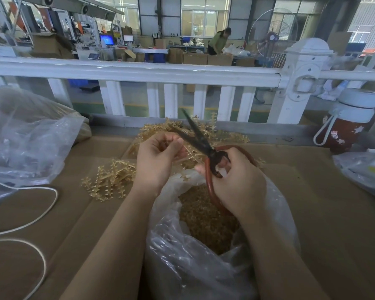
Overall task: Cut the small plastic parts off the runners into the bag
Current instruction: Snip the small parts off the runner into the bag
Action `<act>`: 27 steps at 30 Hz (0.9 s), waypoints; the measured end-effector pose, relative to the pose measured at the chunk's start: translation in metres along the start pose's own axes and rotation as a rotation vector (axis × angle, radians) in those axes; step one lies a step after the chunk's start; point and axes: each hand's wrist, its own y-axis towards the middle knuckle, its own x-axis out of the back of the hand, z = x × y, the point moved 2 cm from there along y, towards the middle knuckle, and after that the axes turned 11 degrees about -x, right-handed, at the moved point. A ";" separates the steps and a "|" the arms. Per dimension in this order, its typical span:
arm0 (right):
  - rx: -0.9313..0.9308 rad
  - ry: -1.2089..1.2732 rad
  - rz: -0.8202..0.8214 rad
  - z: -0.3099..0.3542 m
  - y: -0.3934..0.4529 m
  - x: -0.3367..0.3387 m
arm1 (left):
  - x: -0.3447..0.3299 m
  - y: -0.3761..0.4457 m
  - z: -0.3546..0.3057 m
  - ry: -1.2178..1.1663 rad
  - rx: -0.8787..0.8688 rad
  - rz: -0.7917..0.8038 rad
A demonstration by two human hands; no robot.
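Soft daylight from far windows; edges bowed, scissor blades motion-blurred.

Cut parts in bag; runners seemingly left.

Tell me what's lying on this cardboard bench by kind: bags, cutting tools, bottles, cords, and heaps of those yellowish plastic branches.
Clear plastic bags: 3 (open bag of cut parts, big bag, bag at right edge)
Scissors: 1
Bottle: 1
White cord: 1
Heaps of runners: 2 (back heap, left heap)
Total: 8
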 end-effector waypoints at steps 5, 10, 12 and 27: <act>-0.017 -0.094 0.060 -0.004 0.001 -0.007 | 0.000 -0.001 -0.001 -0.010 -0.056 0.098; -0.034 -0.100 0.082 -0.003 0.002 -0.007 | -0.001 -0.002 -0.002 0.003 -0.110 0.150; -0.025 -0.101 0.065 -0.003 0.002 -0.007 | -0.001 -0.002 -0.003 -0.017 -0.109 0.156; -0.016 0.023 0.112 0.001 -0.001 -0.006 | 0.001 0.001 0.003 -0.146 -0.048 0.178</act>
